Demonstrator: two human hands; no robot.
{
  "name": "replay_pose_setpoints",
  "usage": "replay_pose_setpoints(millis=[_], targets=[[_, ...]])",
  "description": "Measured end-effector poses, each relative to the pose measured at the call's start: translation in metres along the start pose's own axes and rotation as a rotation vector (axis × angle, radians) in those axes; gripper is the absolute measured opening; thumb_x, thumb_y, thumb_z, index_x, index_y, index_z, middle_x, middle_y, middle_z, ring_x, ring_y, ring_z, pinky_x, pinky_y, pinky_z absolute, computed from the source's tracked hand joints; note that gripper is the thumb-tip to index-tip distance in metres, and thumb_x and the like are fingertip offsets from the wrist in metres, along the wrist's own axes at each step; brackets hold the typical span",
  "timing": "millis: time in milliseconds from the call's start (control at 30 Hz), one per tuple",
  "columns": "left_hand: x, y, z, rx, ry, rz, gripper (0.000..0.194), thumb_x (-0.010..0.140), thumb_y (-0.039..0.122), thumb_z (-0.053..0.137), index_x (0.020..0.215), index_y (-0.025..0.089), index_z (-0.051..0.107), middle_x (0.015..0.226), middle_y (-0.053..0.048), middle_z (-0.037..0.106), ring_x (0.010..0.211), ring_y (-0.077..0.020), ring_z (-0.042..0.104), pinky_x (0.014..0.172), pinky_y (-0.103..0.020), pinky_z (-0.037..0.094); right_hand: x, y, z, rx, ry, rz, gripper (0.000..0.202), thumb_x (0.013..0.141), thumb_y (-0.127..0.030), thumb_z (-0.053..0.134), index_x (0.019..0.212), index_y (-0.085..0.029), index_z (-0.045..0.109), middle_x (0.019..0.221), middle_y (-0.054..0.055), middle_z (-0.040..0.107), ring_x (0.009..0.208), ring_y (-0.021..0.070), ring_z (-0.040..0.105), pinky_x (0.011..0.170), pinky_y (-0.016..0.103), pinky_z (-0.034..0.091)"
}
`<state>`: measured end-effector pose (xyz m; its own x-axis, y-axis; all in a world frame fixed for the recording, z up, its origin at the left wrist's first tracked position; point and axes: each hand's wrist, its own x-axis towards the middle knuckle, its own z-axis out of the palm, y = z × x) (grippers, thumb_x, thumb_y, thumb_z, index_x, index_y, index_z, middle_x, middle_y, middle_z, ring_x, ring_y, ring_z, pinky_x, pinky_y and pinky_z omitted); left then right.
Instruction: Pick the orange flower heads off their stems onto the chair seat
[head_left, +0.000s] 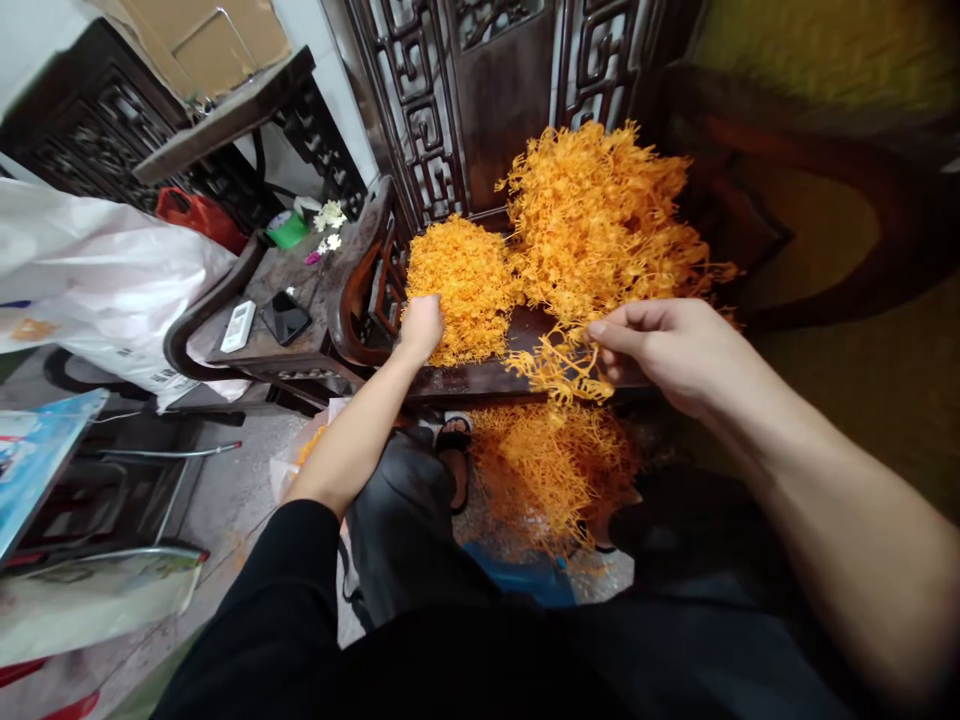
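My right hand point(649, 345) pinches a small cluster of orange strands point(562, 368), which hangs at the front edge of the dark wooden seat point(529, 328). Closed fingers on my left hand point(422, 325) rest against the left edge of a low pile of fine orange pieces point(461, 285); whatever they hold is hidden. Behind my right hand rises a taller heap of orange strands point(600, 220), touching the low pile on its left. More thin orange strands point(551, 465) lie in a loose mass below the seat, between the legs.
On the side table point(322, 290) at left are a black phone point(285, 317), a white device point(238, 327), green tape point(286, 230) and white flowers point(330, 215). White plastic bags point(112, 280) bulge beside it. A curved armrest point(349, 310) stands left of my left hand.
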<state>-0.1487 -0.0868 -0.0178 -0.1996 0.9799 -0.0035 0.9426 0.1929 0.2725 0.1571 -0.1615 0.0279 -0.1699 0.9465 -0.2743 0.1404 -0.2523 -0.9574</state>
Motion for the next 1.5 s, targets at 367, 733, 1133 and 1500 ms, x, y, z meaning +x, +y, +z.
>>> replay_pose_setpoints(millis=[367,733,1133,1500], targets=[[-0.090,0.073,-0.043,-0.864,-0.481,0.158,0.018,0.091,0.030,0.074,0.095,0.012,0.075,0.075,-0.009,0.075,0.060,-0.0143,0.072,0.054,-0.022,0.054,0.009,0.004,-0.001,-0.098,0.070,-0.162,0.030,0.086,-0.036,0.075,0.065,-0.019,0.063,0.056,0.003,0.062,0.045,0.0110,0.055,0.049,0.028,0.044],[-0.023,-0.016,-0.011,-0.832,0.034,-0.073,0.007,0.087,0.016,0.070,0.081,0.012,0.070,0.064,-0.002,0.069,0.058,-0.0143,0.067,0.057,-0.025,0.055,-0.015,-0.026,-0.025,0.186,0.239,-0.266,0.020,0.075,-0.016,0.074,0.059,-0.017,0.061,0.049,0.000,0.055,0.041,0.0108,0.048,0.045,0.027,0.035],[-0.061,0.045,-0.041,-0.935,-0.057,0.388,0.033,0.102,0.043,0.056,0.119,0.022,0.076,0.127,-0.011,0.075,0.117,-0.0228,0.071,0.098,-0.034,0.054,-0.005,-0.015,-0.002,0.145,-0.178,-0.172,0.030,0.078,-0.040,0.081,0.066,-0.019,0.064,0.053,0.000,0.057,0.049,0.0101,0.049,0.053,0.028,0.039],[-0.031,0.055,-0.027,-1.278,0.288,-0.033,0.018,0.091,0.021,0.071,0.108,0.018,0.075,0.101,-0.005,0.078,0.088,-0.0143,0.070,0.070,-0.023,0.054,-0.010,-0.016,0.034,-0.036,-0.257,-0.108,0.042,0.077,-0.052,0.084,0.064,-0.020,0.060,0.046,-0.002,0.049,0.040,0.0072,0.037,0.041,0.026,0.025]])
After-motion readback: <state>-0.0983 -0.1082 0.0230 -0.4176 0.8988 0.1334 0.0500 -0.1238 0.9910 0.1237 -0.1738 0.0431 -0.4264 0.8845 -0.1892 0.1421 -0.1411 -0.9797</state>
